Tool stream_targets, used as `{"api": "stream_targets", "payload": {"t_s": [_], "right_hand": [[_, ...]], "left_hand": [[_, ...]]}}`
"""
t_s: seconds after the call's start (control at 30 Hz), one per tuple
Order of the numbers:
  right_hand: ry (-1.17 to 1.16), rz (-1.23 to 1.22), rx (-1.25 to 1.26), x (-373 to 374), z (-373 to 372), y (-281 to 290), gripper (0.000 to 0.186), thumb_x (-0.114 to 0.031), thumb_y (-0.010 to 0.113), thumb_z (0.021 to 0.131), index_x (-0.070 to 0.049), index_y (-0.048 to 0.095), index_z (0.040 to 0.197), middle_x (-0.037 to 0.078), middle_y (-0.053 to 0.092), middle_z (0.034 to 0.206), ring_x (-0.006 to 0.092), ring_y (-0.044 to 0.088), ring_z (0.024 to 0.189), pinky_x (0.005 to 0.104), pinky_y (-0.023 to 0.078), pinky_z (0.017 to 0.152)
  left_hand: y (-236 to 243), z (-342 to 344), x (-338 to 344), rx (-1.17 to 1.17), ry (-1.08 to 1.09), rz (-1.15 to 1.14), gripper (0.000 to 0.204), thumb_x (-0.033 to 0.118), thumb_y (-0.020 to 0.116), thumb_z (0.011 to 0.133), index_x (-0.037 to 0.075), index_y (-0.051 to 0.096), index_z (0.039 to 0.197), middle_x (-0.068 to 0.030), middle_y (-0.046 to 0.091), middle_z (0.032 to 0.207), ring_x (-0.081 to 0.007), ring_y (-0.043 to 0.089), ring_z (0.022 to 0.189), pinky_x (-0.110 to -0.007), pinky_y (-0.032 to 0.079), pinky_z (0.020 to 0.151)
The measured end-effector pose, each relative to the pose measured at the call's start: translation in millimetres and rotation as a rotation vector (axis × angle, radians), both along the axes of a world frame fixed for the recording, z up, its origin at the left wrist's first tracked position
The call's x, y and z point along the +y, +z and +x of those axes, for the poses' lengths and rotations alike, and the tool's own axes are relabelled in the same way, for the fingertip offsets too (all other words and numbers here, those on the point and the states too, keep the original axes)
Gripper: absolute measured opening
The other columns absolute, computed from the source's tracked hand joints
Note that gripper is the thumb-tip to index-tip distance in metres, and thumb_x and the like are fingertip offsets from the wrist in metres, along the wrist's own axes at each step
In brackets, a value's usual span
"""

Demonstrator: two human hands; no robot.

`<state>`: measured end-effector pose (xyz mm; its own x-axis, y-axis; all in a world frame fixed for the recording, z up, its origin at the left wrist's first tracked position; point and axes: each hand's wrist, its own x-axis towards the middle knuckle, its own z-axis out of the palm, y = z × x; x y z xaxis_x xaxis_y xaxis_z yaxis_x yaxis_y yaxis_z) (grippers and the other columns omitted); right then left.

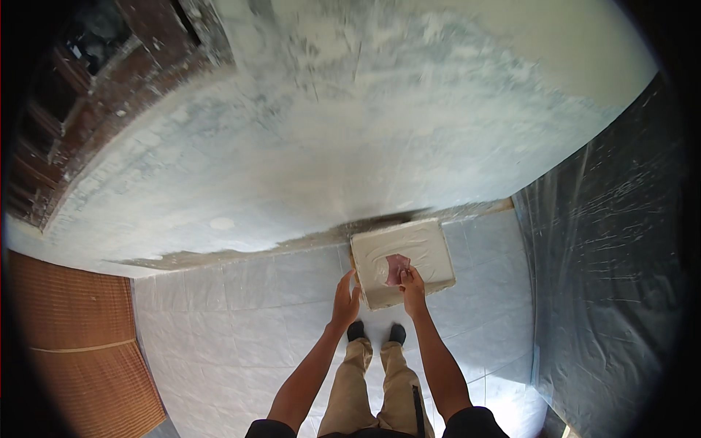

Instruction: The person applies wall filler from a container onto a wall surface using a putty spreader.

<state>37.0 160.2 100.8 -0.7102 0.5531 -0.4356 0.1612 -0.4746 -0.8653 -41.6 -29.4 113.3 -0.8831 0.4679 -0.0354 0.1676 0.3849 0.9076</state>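
A shallow, squarish tray (377,301) of smooth off-white putty (431,252) lies ahead of me, close to the foot of the wall. My right hand (412,286) is closed on a reddish-pink flat spreader (396,269), which is over the putty near the middle of the tray. A pale smear shows at the spreader's left side. At the tray's left edge is my left hand (346,299), fingers stretched out and thumb apart, with nothing seen in it. Whether it touches the rim, I cannot tell.
The patchy, plastered wall (307,146) rises ahead, with a worn brown wooden frame (139,80) at upper left. Pale sheeting (226,328) covers the floor. Dark plastic sheeting (606,255) hangs on the right; a brown slatted blind or mat (80,343) is at left.
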Motion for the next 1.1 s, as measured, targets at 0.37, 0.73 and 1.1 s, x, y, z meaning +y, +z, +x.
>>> {"api": "stream_targets", "payload": {"t_s": [0.37, 0.73, 1.1], "right_hand": [[-0.144, 0.155, 0.264, 48.6, -30.8, 210.7, 0.023, -0.019, 0.056, 0.101, -0.011, 0.057, 0.122, -0.007, 0.059, 0.098, 0.0043, 0.053, 0.081, 0.0239, 0.042, 0.068], [-0.297, 0.605, 0.589, 78.4, -92.2, 456.0, 0.031, -0.011, 0.063, 0.096, 0.001, 0.054, 0.123, 0.003, 0.067, 0.101, 0.0094, 0.057, 0.085, 0.0261, 0.043, 0.069], [-0.722, 1.3, 0.72, 84.4, -162.7, 572.0, 0.033, 0.0, 0.059, 0.094, -0.004, 0.065, 0.126, 0.013, 0.071, 0.108, 0.0234, 0.065, 0.095, 0.0318, 0.05, 0.077]], "left_hand": [[198.7, -100.2, 47.8, 0.32, -0.095, 0.284, 0.048, 0.021, 0.053, 0.098, 0.002, 0.045, 0.141, -0.0192, 0.05, 0.142, -0.0347, 0.045, 0.134, -0.043, 0.034, 0.113], [440.1, -181.2, 69.8, 0.807, -0.172, 0.466, 0.054, 0.016, 0.056, 0.095, 0.003, 0.042, 0.145, -0.0191, 0.047, 0.145, -0.0332, 0.043, 0.137, -0.041, 0.031, 0.114], [602.9, -190.7, 122.1, 1.191, -0.141, 0.486, 0.057, 0.021, 0.053, 0.093, 0.001, 0.041, 0.144, -0.0184, 0.045, 0.146, -0.0339, 0.038, 0.139, -0.044, 0.028, 0.116]]}}
